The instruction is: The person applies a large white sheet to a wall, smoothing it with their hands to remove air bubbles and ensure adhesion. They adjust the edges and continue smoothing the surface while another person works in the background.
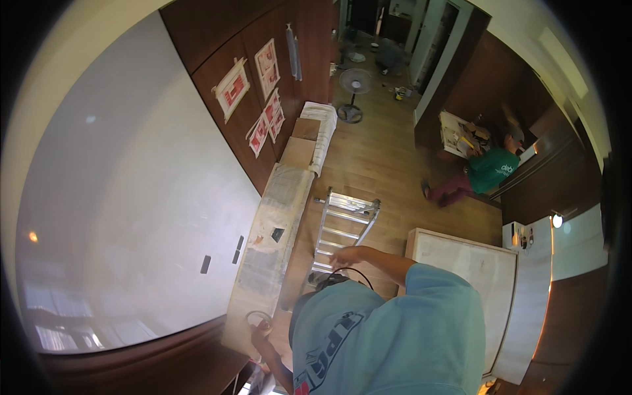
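My left hand (261, 338) is low at the left, closed round a roll of tape (261, 320) over the near end of the covered ledge (266, 250). In front of my chest, my right hand (347, 256) is bent inward with its fingers drawn together; whatever they may hold is too small to make out. A thin dark cord (355, 269) curves just below those fingers, against my blue shirt (395, 322). Beyond that hand stands a metal stepladder (342, 224).
A large glossy white panel (131, 197) fills the left. Taped red-and-white sheets (232, 91) hang on brown wall panels. At right are a white-topped cabinet (467, 263) and a co-worker in a green shirt (490, 168) by an open drawer (454, 135). A standing fan (355, 82) is farther off.
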Motion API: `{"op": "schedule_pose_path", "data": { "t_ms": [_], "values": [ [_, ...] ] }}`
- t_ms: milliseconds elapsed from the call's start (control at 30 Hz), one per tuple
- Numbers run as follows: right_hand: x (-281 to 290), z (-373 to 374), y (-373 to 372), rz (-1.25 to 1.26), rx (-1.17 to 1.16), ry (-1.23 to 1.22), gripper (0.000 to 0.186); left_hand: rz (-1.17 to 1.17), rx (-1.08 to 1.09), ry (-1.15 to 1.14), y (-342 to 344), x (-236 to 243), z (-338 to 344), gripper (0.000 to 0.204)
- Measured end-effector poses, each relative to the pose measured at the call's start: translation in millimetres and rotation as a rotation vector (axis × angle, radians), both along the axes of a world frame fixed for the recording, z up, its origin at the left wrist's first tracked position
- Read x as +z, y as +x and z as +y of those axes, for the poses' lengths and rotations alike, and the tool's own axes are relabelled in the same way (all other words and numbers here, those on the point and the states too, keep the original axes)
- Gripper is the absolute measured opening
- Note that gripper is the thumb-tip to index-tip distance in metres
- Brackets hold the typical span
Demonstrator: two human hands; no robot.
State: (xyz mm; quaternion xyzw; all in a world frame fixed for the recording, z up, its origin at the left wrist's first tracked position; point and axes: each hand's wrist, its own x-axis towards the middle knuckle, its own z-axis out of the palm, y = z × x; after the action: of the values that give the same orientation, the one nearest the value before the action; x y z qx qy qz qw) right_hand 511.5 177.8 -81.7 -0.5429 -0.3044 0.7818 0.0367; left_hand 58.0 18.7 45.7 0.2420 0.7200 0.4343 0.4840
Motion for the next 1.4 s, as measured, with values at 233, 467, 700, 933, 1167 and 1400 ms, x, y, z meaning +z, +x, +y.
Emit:
{"op": "schedule_pose_path", "data": {
  "t_ms": [233, 467, 700, 933, 1167, 1400],
  "values": [
    [134.7, 46.5, -61.5, 0.091, 0.039, 0.687, 0.04, 0.169, -0.396, 0.172, 49.8, 95.2, 56.1, 0.04],
    [246.8, 24.8, -136.3, 0.256, 0.098, 0.95, 0.041, 0.114, -0.422, 0.323, 78.9, 143.8, 72.8, 0.027],
    [288.8, 21.8, -157.9, 0.3, 0.068, 0.9, 0.049, 0.106, -0.31, 0.329, 90.4, 171.8, 76.3, 0.022],
    [330.7, 24.3, -154.5, 0.375, 0.088, 0.969, 0.052, 0.22, -0.305, 0.438, 87.0, 195.7, 71.8, 0.026],
    [328.2, 22.1, -172.9, 0.174, 0.08, 1.107, 0.053, 0.329, -0.386, 0.452, 88.8, 183.6, 66.5, 0.037],
    [314.1, 22.6, -168.2, 0.28, 0.104, 1.24, 0.029, 0.403, -0.569, 0.318, 99.5, 162.0, 59.0, 0.034]
  ]
}}
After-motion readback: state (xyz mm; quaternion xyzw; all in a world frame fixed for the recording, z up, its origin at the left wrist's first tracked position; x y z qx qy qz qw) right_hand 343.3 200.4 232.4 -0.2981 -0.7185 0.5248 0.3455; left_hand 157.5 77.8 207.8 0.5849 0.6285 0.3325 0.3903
